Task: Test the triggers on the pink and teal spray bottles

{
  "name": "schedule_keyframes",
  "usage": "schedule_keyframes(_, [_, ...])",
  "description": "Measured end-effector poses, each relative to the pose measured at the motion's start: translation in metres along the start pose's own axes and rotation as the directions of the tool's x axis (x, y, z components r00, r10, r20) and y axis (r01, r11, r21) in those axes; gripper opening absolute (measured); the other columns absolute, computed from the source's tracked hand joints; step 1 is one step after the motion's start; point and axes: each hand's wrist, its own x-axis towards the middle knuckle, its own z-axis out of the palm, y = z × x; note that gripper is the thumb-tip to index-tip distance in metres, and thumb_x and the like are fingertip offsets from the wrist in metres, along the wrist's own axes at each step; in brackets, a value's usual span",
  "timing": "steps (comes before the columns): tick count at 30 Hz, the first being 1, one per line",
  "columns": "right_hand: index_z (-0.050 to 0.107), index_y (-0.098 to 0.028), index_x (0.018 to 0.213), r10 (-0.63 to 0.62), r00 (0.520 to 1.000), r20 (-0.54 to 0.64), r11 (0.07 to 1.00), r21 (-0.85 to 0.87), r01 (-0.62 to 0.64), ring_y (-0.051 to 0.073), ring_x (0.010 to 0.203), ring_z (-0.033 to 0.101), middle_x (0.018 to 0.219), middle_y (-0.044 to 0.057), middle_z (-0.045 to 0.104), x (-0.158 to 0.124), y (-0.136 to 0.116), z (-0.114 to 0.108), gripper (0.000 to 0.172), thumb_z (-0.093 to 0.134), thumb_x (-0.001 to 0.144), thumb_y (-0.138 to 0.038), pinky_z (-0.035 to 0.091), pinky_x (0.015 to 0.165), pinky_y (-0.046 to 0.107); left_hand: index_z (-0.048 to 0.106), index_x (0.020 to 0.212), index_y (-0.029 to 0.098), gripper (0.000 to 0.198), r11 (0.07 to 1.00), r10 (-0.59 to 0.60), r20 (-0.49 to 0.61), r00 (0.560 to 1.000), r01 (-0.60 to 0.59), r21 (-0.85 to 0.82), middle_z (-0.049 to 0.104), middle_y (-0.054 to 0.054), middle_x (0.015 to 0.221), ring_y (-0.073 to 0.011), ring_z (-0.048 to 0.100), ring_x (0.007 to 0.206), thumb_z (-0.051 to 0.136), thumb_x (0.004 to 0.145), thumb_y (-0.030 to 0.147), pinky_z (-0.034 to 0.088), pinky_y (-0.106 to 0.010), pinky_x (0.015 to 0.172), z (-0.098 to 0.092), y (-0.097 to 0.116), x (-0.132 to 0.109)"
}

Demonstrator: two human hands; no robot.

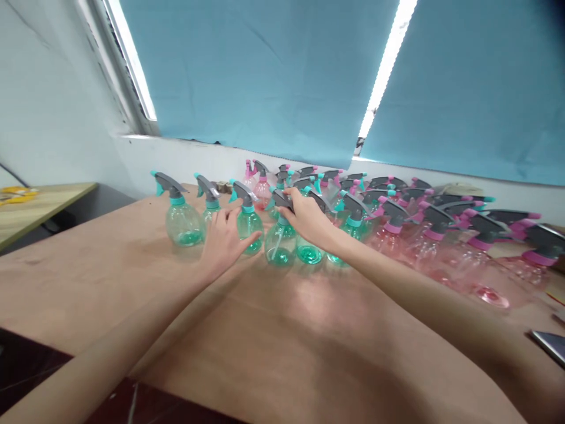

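My right hand [304, 215] is closed around the grey spray head of a clear green bottle [281, 244], which stands upright on the wooden table [247, 330]. My left hand [225, 238] has its fingers apart, in front of and between two other green spray bottles, one [250, 227] just to its right and another [212, 206] partly hidden behind the fingers. Farther left stands a green bottle [184, 222] with a turquoise nozzle. Right beside the gripped bottle is one more green bottle [309, 250].
Many pink spray bottles [391, 232] with grey and pink heads crowd the right side and back. A dark flat object [549, 346] lies at the right edge. A second table [48, 206] with yellow items [17, 195] is at left. Blue sheets [265, 76] cover the windows behind.
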Motion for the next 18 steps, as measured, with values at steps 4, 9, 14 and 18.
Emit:
schedule_keyframes(4, [0.048,-0.008,0.125,-0.023,0.999,0.024,1.0,0.017,0.023,0.027,0.083,0.066,0.093,0.014,0.07,-0.024,-0.004,-0.014,0.035,0.049,0.093,-0.023,0.047,0.07,0.034,0.035,0.138,0.021,0.056,0.991,0.041,-0.11,0.993,-0.054,-0.125,0.046,-0.013,0.128,-0.0333,0.043,0.123,0.053,0.092,0.047,0.035,-0.046,0.104,-0.008,0.023,-0.032])
schedule_keyframes(9, [0.05,-0.01,0.124,-0.053,0.998,0.013,0.997,0.065,0.052,0.021,0.073,0.063,0.086,0.009,0.068,-0.065,-0.006,-0.039,0.036,0.052,0.092,-0.025,0.045,0.066,0.032,0.034,0.138,0.03,0.059,0.915,0.138,0.099,0.985,-0.089,-0.395,0.046,-0.009,0.134,-0.0319,0.045,0.124,0.056,0.089,0.053,0.038,-0.046,0.105,-0.006,0.062,-0.069])
schedule_keyframes(14, [0.053,-0.017,0.118,-0.007,0.999,0.037,0.989,0.148,0.002,0.017,0.075,0.062,0.088,0.003,0.067,-0.109,-0.002,-0.073,0.029,0.054,0.091,-0.028,0.043,0.064,0.027,0.031,0.139,0.029,0.068,0.781,0.218,0.266,0.939,-0.004,-0.624,0.045,-0.01,0.139,-0.0326,0.044,0.128,0.065,0.085,0.051,0.041,-0.05,0.103,0.007,0.108,-0.082])
schedule_keyframes(18, [0.052,-0.019,0.118,0.035,0.998,0.057,0.963,0.265,-0.049,0.015,0.08,0.062,0.095,0.002,0.067,-0.138,0.014,-0.1,0.033,0.059,0.089,-0.034,0.046,0.065,0.026,0.033,0.139,0.026,0.07,0.642,0.269,0.281,0.921,0.046,-0.766,0.05,-0.012,0.135,-0.0358,0.05,0.122,0.068,0.083,0.05,0.042,-0.057,0.099,0.017,0.14,-0.085])
